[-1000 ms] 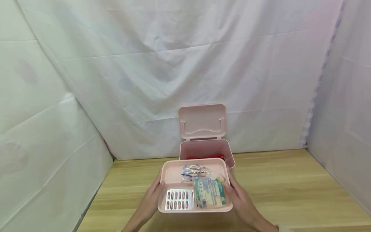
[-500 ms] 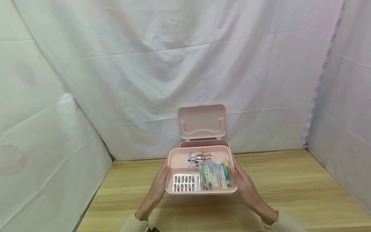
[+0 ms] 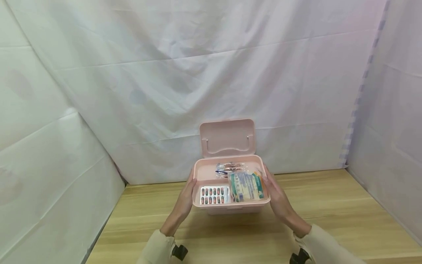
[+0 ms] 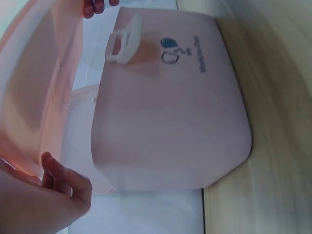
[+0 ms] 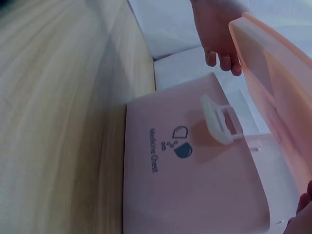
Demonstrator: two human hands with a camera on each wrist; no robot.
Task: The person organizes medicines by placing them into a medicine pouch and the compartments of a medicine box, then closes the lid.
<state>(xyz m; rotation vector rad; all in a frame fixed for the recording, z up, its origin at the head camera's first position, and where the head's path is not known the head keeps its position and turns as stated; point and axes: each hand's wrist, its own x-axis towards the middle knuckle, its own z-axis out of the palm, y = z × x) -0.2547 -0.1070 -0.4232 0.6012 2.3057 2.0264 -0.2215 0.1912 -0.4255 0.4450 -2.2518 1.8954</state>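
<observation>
My left hand point(image 3: 185, 200) and right hand point(image 3: 278, 198) grip the two short sides of a pink tray point(image 3: 205, 175), held above the open medicine chest point(image 4: 161, 112). In the left wrist view, curled left fingers point(image 4: 66, 183) show below the tray, and a gap separates the tray from the chest's rim. The tray carries a capsule blister pack point(image 3: 214, 195) at front left, a green-and-white plastic packet point(image 3: 246, 187) at front right, and clear-wrapped thin sticks point(image 3: 232, 167) at the back. The tray hides the chest's inside in the head view.
The chest's hinged lid point(image 3: 227, 137) stands upright at the back, close to the white cloth point(image 3: 148, 91). A white latch point(image 5: 219, 122) sticks out from the chest's front. The wooden table point(image 3: 329, 209) extends to both sides.
Both hands have carried the tray forward, away from me, and slightly right. It now covers the chest's opening in the head view, where the inside was partly visible before.
</observation>
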